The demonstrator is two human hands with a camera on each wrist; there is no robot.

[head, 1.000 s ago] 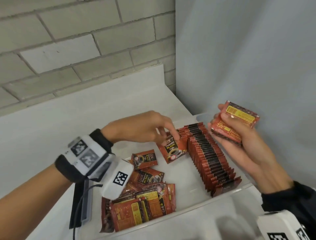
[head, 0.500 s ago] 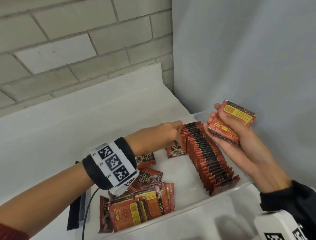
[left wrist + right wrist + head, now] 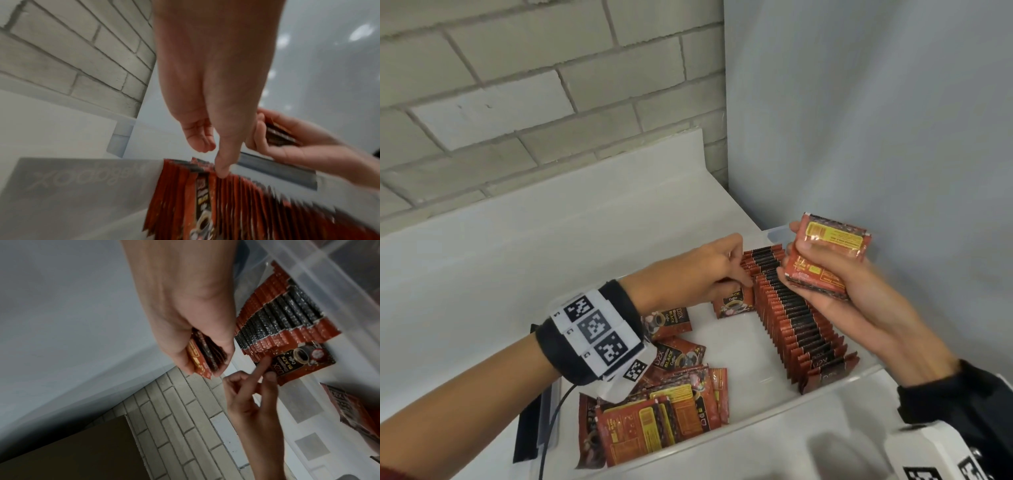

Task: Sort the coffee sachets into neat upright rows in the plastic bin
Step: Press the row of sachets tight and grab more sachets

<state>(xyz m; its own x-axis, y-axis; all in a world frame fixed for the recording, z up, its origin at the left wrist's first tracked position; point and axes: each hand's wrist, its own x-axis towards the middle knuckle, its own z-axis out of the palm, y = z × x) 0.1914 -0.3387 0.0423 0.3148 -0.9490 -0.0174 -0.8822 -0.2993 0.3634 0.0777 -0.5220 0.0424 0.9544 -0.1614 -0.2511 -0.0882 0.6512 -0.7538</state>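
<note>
Foil sachet (image 3: 736, 301) — light, thin, floppy, likely slippery — is pinched at its top edge by the left hand's fingers (image 3: 265, 368), against the upright row (image 3: 801, 318) in the plastic bin (image 3: 756, 431). Right hand (image 3: 835, 287) grips a small stack (image 3: 825, 257); loose sachets (image 3: 664, 411) lie at seven o'clock.

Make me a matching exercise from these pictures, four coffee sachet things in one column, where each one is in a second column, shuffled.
Things:
1. small stack of red sachets
2. long upright row of red-and-black sachets
3. loose pile of sachets
4. single sachet printed "BLACK Coffee"

Places:
A. lying flat at the clear plastic bin's near left end
B. in the right hand's grip
C. pinched by the left hand against the row
D. standing along the bin's right side

Pairs: 1-B, 2-D, 3-A, 4-C
</note>
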